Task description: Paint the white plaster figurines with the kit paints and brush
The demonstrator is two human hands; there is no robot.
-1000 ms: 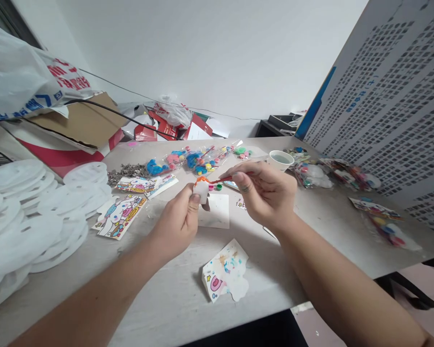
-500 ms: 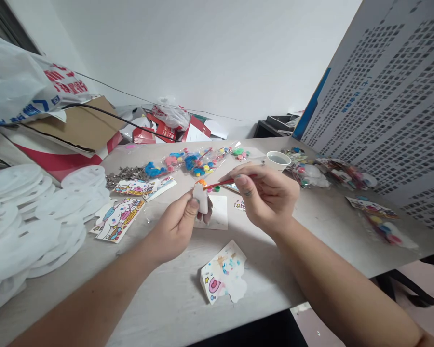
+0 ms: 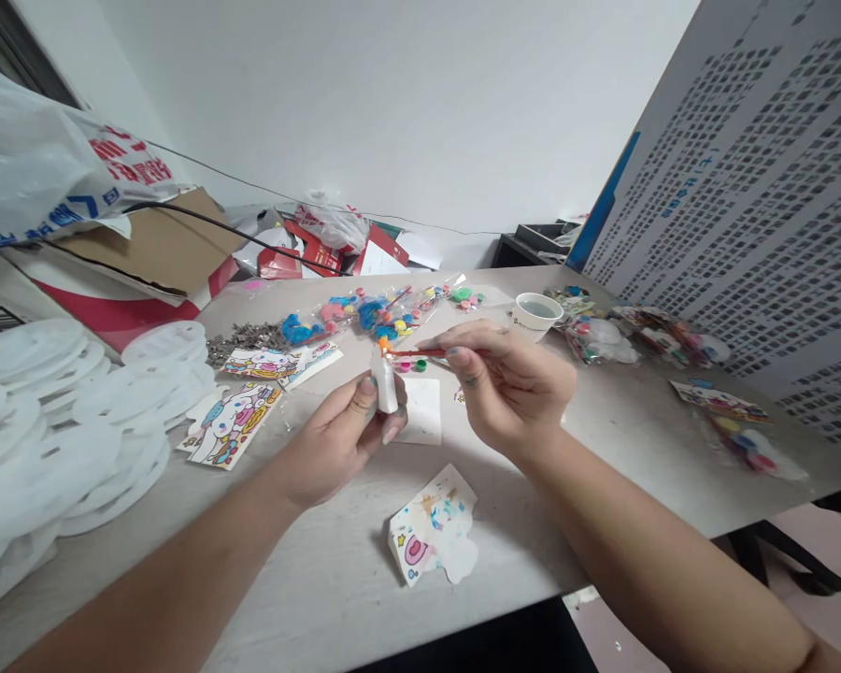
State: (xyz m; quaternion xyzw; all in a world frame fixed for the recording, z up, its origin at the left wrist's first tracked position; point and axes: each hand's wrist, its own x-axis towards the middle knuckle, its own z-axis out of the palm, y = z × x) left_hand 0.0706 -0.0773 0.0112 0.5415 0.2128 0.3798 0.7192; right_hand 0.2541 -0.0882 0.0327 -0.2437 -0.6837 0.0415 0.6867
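Note:
My left hand [image 3: 340, 437] pinches a small white figure [image 3: 386, 384] with an orange-painted top, held upright above the table. My right hand [image 3: 508, 381] is closed on a thin red paintbrush [image 3: 420, 352], whose tip touches the orange top of the figure. Below the hands a white paper square [image 3: 420, 411] lies on the table. A small painted card [image 3: 434, 528] lies nearer to me. Small paint pots [image 3: 412, 365] sit just behind the figure.
White round discs [image 3: 56, 430] are stacked at the left. Cartoon sticker sheets [image 3: 235, 421] lie beside them. Bags of coloured pieces [image 3: 364, 313], a water cup [image 3: 536, 314] and more packets [image 3: 735, 425] crowd the far and right side. A printed board [image 3: 757, 187] leans at right.
My left hand has turned the white figure so that it shows edge-on, and the brush tip has stayed at its orange top. The view shifted slightly.

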